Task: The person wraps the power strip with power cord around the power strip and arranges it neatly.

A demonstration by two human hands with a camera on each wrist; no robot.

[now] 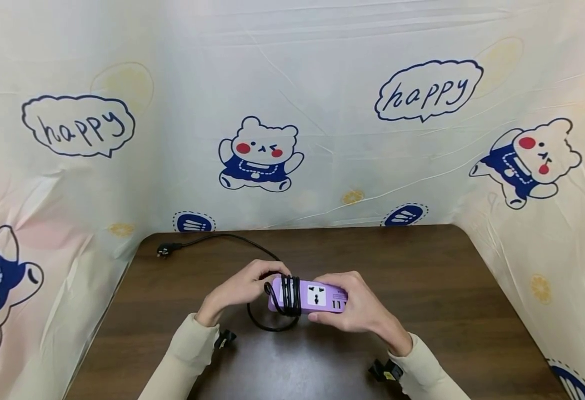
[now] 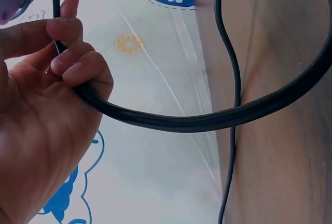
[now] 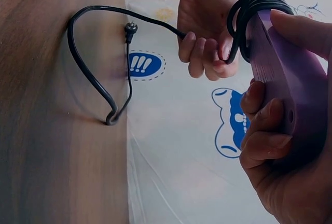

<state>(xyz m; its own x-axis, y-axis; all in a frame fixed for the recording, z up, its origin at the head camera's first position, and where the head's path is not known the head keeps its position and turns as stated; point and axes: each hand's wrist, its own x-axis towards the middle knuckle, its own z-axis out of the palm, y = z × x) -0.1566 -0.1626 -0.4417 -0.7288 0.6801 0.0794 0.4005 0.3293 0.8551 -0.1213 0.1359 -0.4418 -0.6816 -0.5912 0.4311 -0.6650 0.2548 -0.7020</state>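
A purple power strip [image 1: 330, 298] is gripped at its right end by my right hand [image 1: 364, 304], thumb on one long side and fingers curled round the other. Several turns of its black cord [image 1: 290, 295] are wound round the strip's left part. My left hand [image 1: 242, 289] is beside that end; in the left wrist view its curled fingers [image 2: 80, 68] hold the cord. From this hand the cord hangs in a loop and runs back across the table to a black plug [image 1: 168, 249] lying at the far left. In the right wrist view, the strip's underside [image 3: 290, 89] shows.
A dark brown wooden table [image 1: 422, 266] lies under the hands. Behind it and at both sides hangs a pale sheet [image 1: 332, 166] printed with bears and the word happy. Small black wrist cameras [image 1: 385, 370] sit at both cuffs.
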